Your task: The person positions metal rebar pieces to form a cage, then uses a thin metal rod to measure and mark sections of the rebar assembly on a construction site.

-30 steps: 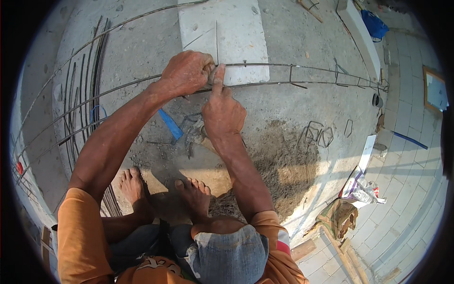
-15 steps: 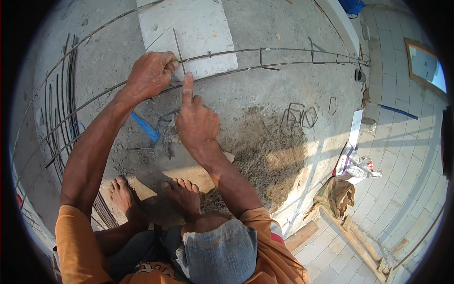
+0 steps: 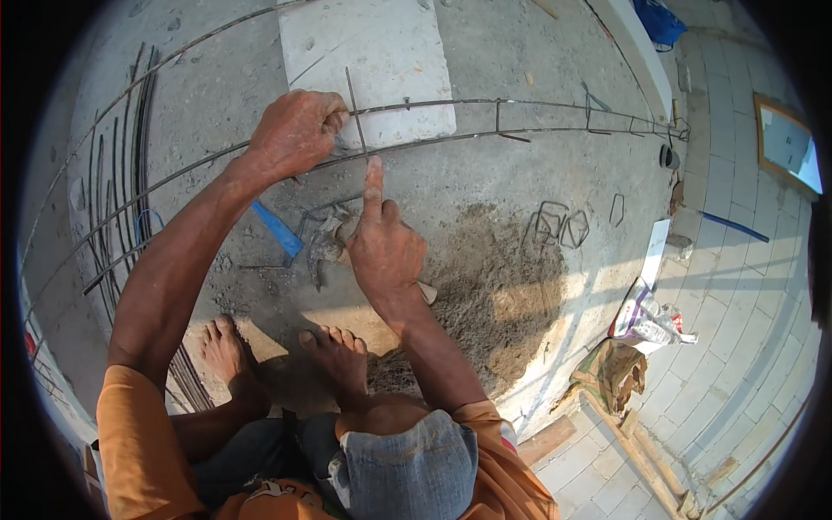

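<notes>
My left hand [image 3: 299,130] is closed around the rebar frame where a short cross rod [image 3: 355,108] meets the long bars; its fingertips are partly hidden. The two long rebars [image 3: 472,133] run from the lower left to the far right, joined by short ties. My right hand [image 3: 387,256] points with its index finger stretched out, the tip at the lower bar beside the cross rod. Its other fingers are curled, and nothing shows in them. Partly covered by that hand, a claw hammer [image 3: 322,249] lies on the ground.
A pale slab [image 3: 373,52] lies beneath the bars. Straight rods [image 3: 143,121] are bundled at the left. Near my feet are a blue strip [image 3: 277,229] and a patch of grey sandy mix [image 3: 494,286]. Bent wire stirrups [image 3: 559,225] and a torn sack [image 3: 646,316] lie to the right.
The view has shifted slightly. My right hand has drawn down a little, its index fingertip now at the lower bar. My left hand keeps its hold on the rebar.
</notes>
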The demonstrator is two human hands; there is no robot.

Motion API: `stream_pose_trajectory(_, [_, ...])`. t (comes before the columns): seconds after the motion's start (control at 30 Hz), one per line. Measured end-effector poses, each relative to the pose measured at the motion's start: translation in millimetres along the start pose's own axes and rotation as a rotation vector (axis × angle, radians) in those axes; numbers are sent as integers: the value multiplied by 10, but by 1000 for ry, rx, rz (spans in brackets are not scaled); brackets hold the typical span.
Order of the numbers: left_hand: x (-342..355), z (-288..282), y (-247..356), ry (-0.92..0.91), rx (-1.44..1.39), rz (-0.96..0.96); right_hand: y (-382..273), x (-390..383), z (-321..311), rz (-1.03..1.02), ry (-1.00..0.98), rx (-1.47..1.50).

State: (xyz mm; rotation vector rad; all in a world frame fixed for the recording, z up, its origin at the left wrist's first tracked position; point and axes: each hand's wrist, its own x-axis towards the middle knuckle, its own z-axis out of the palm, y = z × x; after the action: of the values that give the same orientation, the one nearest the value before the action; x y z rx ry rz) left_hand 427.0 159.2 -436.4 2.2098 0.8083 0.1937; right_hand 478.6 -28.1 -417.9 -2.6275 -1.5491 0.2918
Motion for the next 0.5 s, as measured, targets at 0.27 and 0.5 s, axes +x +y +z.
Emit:
stream_pose_trajectory(0.27, [10,-10,24,-37,58,-33,242,-2,23,-30,216,227])
stream_pose_trajectory(0.5, [-23,-244,93,-60,-79,0,681,-410,-168,223,380,351])
